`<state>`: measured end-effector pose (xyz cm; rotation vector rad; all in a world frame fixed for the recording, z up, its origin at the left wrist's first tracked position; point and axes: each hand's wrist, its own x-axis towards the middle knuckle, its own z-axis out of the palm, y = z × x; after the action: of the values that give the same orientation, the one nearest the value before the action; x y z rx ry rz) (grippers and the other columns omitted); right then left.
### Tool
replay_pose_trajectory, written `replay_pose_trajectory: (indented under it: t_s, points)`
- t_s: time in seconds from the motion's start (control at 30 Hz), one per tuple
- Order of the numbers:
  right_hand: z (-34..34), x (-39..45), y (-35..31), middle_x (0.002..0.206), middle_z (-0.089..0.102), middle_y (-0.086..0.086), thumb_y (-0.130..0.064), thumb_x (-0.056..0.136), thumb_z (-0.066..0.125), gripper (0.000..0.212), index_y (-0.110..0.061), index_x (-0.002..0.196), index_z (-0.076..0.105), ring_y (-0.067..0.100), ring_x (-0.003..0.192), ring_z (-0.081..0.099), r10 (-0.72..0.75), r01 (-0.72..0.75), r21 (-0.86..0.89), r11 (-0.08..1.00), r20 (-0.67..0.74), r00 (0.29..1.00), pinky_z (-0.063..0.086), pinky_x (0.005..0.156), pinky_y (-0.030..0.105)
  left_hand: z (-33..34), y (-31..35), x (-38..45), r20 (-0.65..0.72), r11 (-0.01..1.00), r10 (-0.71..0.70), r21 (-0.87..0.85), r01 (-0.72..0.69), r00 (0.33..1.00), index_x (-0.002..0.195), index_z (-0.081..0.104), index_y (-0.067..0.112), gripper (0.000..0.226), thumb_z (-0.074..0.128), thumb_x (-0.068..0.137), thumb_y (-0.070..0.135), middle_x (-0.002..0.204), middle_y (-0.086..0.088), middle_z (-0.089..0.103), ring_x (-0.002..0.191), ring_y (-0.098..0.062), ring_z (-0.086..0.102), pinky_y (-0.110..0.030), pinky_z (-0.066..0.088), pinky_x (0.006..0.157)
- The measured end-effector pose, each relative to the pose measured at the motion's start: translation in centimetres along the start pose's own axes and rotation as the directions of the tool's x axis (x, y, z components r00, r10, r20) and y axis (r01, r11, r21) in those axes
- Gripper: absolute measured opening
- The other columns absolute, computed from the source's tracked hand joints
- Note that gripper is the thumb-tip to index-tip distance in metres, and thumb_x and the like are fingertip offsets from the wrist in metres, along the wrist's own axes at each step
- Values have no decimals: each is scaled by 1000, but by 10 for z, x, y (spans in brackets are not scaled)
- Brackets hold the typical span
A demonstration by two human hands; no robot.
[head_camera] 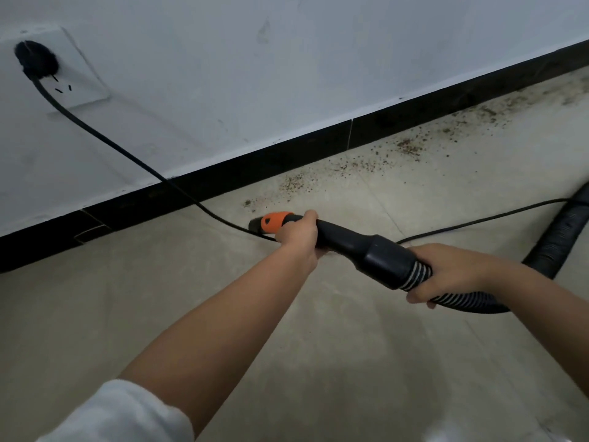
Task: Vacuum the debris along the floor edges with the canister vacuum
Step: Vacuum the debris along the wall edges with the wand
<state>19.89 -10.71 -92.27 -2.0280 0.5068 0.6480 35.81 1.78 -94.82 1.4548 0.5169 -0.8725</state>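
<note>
My left hand (298,236) grips the black vacuum wand just behind its orange nozzle (271,222). The nozzle tip points left, low over the beige floor, close to the black baseboard (223,177). My right hand (452,271) grips the ribbed black hose (471,298) right behind the wand's thick cuff (382,261). Brown debris (404,146) lies scattered along the baseboard, running from just beyond the nozzle to the far right. The canister itself is out of view.
A black power cord (105,137) runs from a plug in the white wall socket (38,60) down across the floor under the nozzle and off to the right. The hose loops back at the right edge (561,232). Open tiled floor lies in front of me.
</note>
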Motion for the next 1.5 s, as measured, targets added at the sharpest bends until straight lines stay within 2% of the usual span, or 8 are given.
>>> replay_pose_trajectory:
  t_s: [0.13, 0.33, 0.5, 0.6, 0.87, 0.97, 1.1, 1.5]
  points:
    - [3, 8, -7, 78, 59, 0, -6, 74, 71, 28, -22, 88, 51, 2, 46, 58, 14, -16, -94, 995, -25, 1000, 47, 51, 19, -11, -4, 0, 43, 1000, -13, -18, 13, 999, 109, 38, 2, 25, 52, 93, 14, 113, -16, 49, 105, -29, 53, -38, 51, 77]
    - [-1, 2, -8, 82, 58, 0, -7, 75, 70, 33, -26, 91, 48, 13, 58, 61, 15, -11, -133, 991, 32, 999, 51, 55, 22, -13, -10, -5, 20, 1000, -16, -12, 17, 1000, 113, 41, 4, 25, 51, 93, 17, 111, -14, 50, 102, -28, 54, -37, 52, 76]
    - [8, 6, -22, 92, 58, -3, -29, 74, 77, 62, -30, 120, 35, -1, 51, 58, -57, 58, -173, 983, 15, 998, 49, 52, 18, -22, -6, -3, 43, 998, 30, -59, -27, 999, 108, 35, 10, 20, 48, 95, 18, 123, -17, 49, 114, -31, 52, -39, 50, 84]
    - [18, 18, -36, 88, 56, -8, -41, 80, 68, 63, -25, 130, 35, -1, 52, 58, -91, 88, -192, 977, -6, 996, 48, 53, 16, -32, 5, 5, -22, 999, 45, -22, -45, 999, 111, 36, 10, 20, 46, 96, 19, 128, -17, 47, 116, -32, 50, -40, 49, 82]
    - [45, 34, -63, 89, 53, -6, -57, 82, 57, 58, -19, 122, 39, 9, 77, 56, -110, 82, -369, 926, -55, 992, 47, 67, 25, -60, 22, 20, -110, 996, 42, 83, -33, 993, 131, 37, 6, 43, 46, 96, 29, 132, -17, 45, 118, -34, 49, -42, 49, 78]
    - [65, 36, -64, 83, 47, -12, -61, 81, 54, 59, -21, 120, 37, 10, 78, 52, -114, 55, -424, 904, -115, 987, 41, 60, 21, -64, 22, 22, -116, 987, 46, 156, -28, 992, 131, 38, 3, 44, 42, 98, 31, 132, -17, 45, 120, -34, 47, -41, 47, 79]
    - [85, 44, -60, 103, 56, -6, -64, 80, 54, 63, -21, 121, 37, 14, 90, 56, -96, 18, -394, 919, -178, 979, 45, 69, 28, -66, 21, 27, -90, 976, 78, 212, -58, 993, 133, 35, 1, 45, 39, 99, 31, 132, -18, 45, 121, -35, 46, -40, 46, 78]
    - [72, 59, -76, 92, 51, -3, -61, 81, 55, 59, -17, 116, 38, 17, 84, 55, -57, -7, -328, 945, -184, 981, 46, 70, 30, -60, 44, 45, -82, 963, 106, 255, -82, 991, 134, 35, 2, 44, 36, 100, 30, 133, -18, 44, 121, -35, 45, -41, 45, 78]
